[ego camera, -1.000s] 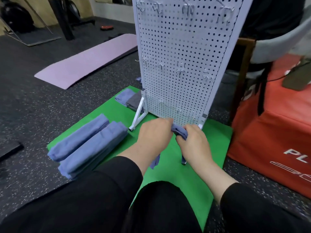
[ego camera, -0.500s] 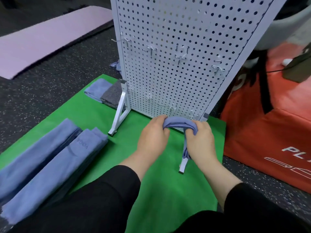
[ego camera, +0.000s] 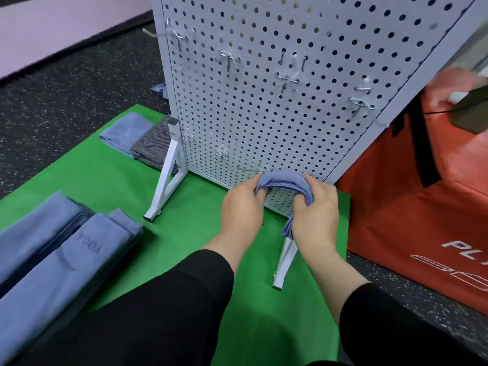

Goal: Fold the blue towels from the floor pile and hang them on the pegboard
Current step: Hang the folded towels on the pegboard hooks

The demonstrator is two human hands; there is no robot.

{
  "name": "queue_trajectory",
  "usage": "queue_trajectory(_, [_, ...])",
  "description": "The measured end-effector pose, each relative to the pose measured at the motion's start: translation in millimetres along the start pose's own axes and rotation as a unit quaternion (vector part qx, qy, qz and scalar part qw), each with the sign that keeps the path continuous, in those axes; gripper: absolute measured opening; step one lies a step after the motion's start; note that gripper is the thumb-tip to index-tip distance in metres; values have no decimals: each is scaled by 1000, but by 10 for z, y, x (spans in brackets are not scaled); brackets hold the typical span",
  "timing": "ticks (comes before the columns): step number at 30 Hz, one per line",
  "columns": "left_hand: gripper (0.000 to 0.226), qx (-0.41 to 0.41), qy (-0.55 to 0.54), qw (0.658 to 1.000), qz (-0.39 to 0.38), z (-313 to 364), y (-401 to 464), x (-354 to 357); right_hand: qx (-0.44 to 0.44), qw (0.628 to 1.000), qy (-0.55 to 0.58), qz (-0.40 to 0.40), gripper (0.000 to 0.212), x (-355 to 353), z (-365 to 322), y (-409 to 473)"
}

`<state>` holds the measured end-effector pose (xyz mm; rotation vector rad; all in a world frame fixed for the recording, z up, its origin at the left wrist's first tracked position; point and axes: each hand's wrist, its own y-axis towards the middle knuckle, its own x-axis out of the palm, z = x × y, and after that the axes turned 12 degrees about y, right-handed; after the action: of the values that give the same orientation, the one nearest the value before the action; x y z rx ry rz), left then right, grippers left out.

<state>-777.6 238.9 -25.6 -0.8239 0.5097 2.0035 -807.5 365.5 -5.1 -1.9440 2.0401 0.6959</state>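
Left hand (ego camera: 241, 207) and right hand (ego camera: 317, 210) each clench an end of a folded blue towel (ego camera: 282, 180); it arches against the pegboard (ego camera: 264, 101) base.

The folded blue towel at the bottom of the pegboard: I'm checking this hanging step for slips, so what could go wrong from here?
1. The folded blue towel arches between the left hand and right hand beside a thin metal hook; it may miss the hook or slide off.
2. One end dangles low by the right hand, so it may unfold.
3. Pushing against the white perforated pegboard on its slim leg might shift it.
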Motion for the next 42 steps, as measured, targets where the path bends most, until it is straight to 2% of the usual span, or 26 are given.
queue_trajectory(4, [12,8,12,998,-68,-88,35,144,10,998,-57,-37,46,69,230,-22])
queue_trajectory(7, [20,29,1,993,-112,-190,-83,249,3,996,-72,-55,46,79,371,-96])
queue_trajectory(14, [8,38,-44,984,-166,-232,-203,348,38,993,-72,-81,49,132,415,-210])
queue_trajectory(20, [40,59,-60,971,-223,-288,-255,214,51,991,-86,-92,43,99,424,-212])
queue_trajectory(23, [53,54,-50,972,-223,-338,-272,182,53,990,-92,-88,54,79,415,-264])
queue_trajectory(26, [62,46,-19,970,-238,-400,-304,108,-3,993,-105,-61,68,44,298,-414])
queue_trajectory(30, [54,61,42,971,-227,-504,-413,-237,-144,988,-28,-45,53,123,-83,-657])
queue_trajectory(34, [38,40,130,983,-124,-1012,-474,-900,-208,967,20,-147,32,617,-386,-995])
queue_trajectory(38, [28,0,239,968,-71,-1742,-472,-1774,-224,929,14,-292,31,1297,-512,-1352])
queue_trajectory(42, [24,-49,319,943,-78,-2383,-529,-2443,-268,860,-64,-430,46,1870,-632,-1669])
